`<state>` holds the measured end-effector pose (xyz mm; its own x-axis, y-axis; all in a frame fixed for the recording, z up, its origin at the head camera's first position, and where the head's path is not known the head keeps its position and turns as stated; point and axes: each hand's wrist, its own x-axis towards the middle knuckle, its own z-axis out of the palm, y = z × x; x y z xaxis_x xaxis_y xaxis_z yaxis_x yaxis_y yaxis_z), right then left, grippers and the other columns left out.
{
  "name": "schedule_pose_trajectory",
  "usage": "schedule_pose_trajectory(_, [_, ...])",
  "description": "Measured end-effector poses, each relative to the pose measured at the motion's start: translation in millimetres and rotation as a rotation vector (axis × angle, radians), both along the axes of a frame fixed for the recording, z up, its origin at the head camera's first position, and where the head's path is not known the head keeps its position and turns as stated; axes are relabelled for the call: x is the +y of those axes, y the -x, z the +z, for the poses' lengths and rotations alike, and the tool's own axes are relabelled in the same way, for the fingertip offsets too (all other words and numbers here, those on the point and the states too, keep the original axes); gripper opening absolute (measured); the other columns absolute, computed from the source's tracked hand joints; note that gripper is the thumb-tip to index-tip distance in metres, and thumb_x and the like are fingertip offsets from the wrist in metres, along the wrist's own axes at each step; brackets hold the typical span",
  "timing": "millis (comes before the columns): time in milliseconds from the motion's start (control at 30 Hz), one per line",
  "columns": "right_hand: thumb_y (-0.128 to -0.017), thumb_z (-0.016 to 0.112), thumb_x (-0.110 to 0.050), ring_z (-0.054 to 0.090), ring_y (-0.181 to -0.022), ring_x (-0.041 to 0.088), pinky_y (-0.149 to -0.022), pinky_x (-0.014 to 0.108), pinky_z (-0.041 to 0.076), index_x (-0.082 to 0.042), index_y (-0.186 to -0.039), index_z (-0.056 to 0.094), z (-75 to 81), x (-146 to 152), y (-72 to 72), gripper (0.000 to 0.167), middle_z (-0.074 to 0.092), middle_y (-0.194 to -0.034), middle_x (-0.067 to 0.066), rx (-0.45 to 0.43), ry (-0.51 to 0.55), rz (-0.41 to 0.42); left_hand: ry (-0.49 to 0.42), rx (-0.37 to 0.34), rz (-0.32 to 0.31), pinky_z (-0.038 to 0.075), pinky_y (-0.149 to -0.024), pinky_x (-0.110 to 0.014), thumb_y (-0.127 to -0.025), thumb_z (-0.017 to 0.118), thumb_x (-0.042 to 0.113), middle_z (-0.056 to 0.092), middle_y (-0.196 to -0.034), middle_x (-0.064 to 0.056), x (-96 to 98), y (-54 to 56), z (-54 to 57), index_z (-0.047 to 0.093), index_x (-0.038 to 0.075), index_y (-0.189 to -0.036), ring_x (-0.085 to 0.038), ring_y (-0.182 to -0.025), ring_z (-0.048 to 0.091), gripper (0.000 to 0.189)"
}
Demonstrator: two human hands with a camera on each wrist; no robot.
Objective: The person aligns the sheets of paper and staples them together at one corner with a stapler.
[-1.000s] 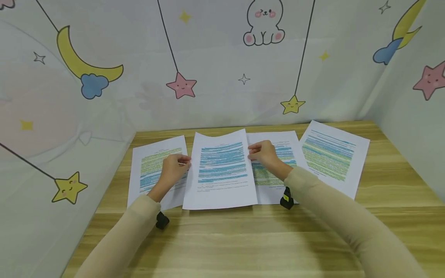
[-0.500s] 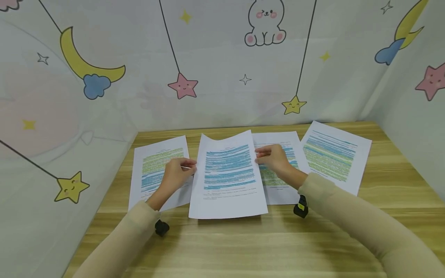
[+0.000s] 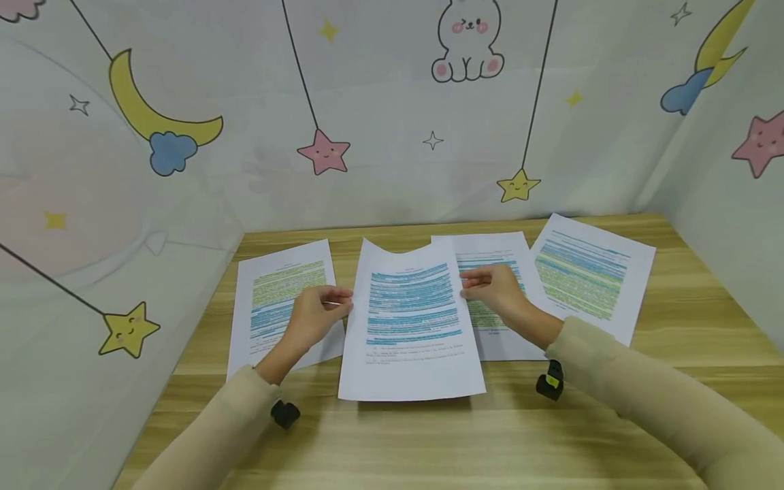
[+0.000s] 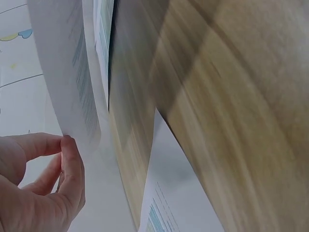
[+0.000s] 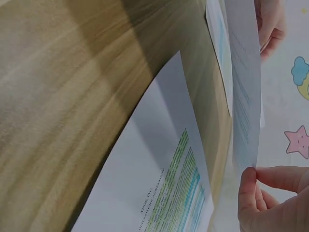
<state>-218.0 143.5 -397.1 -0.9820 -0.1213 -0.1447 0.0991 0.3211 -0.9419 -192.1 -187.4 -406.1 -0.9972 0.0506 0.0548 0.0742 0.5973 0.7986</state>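
Note:
A printed sheet of paper (image 3: 413,381) with blue-highlighted lines is held up off the table between both hands, its top edge sagging in the middle. My left hand (image 3: 315,316) pinches its left edge between thumb and fingers; the left wrist view shows the fingertips (image 4: 67,142) on that edge. On the opposite side my right hand (image 3: 499,292) pinches the right edge, and the right wrist view shows the thumb and finger meeting on the sheet (image 5: 245,96). Below the raised paper, a shadow falls on the wood.
On the wood-grain table (image 3: 367,442) lie a left sheet (image 3: 245,340) highlighted green and blue, a sheet (image 3: 514,347) partly behind my right hand, and a tilted sheet (image 3: 640,272) at far right. A white cloth backdrop (image 3: 380,82) with cartoon stars stands behind.
Both hands have drawn the held sheet toward me and slightly right, lifting it off the table. More of the sheet on its right now shows. The other sheets have stayed in place.

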Motion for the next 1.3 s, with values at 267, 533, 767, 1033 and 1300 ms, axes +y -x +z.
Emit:
schedule_pose_trajectory(267, [-0.09, 0.07, 0.003, 0.067, -0.09, 0.019, -0.085, 0.029, 0.057, 0.01, -0.125, 0.062, 1.5, 6.0, -12.1, 0.036, 0.069, -0.102, 0.017, 0.01, -0.003, 0.011, -0.096, -0.055, -0.009, 0.06, -0.075, -0.036, -0.09, 0.074, 0.005, 0.069, -0.098, -0.011, 2.3, -9.9, 1.5, 0.072, 0.0, -0.11, -0.026, -0.086, 0.07, 0.021])
schedule_pose_trajectory(533, [-0.089, 0.071, 0.005, 0.068, -0.085, 0.014, -0.079, 0.021, 0.057, 0.011, -0.127, 0.061, 2.3, 13.3, -26.4, 0.04, 0.069, -0.102, 0.017, -0.024, 0.043, 0.008, -0.24, -0.155, -0.003, 0.061, -0.077, -0.038, -0.09, 0.073, 0.002, 0.067, -0.099, -0.013, 5.8, -20.3, 1.4, 0.071, -0.002, -0.11, -0.023, -0.084, 0.07, 0.02])
schedule_pose_trajectory(767, [-0.088, 0.072, 0.005, 0.069, -0.084, 0.014, -0.08, 0.026, 0.058, 0.013, -0.128, 0.058, 2.3, 19.0, -38.3, 0.043, 0.068, -0.103, 0.02, -0.032, 0.098, 0.032, -0.267, -0.165, -0.028, 0.061, -0.076, -0.038, -0.09, 0.072, -0.001, 0.067, -0.097, -0.014, 7.2, -32.0, 0.2, 0.07, -0.005, -0.109, -0.024, -0.083, 0.07, 0.019])
schedule_pose_trajectory(1033, [-0.089, 0.072, 0.002, 0.069, -0.084, 0.015, -0.083, 0.036, 0.059, 0.011, -0.127, 0.059, 0.4, 24.2, -51.4, 0.042, 0.07, -0.097, 0.012, -0.056, 0.09, 0.043, -0.254, -0.148, -0.068, 0.061, -0.077, -0.044, -0.09, 0.072, 0.0, 0.067, -0.096, -0.013, 11.1, -44.3, 1.0, 0.07, -0.003, -0.107, -0.028, -0.083, 0.069, 0.018])
schedule_pose_trajectory(1300, [-0.086, 0.075, 0.001, 0.07, -0.085, 0.018, -0.079, 0.03, 0.059, 0.009, -0.126, 0.061, -4.2, 25.2, -64.6, 0.043, 0.07, -0.097, 0.011, -0.062, 0.078, 0.034, -0.189, -0.134, -0.044, 0.059, -0.071, -0.026, -0.088, 0.074, 0.001, 0.069, -0.094, -0.009, 11.4, -56.8, 0.7, 0.073, 0.0, -0.105, -0.025, -0.082, 0.067, 0.017])
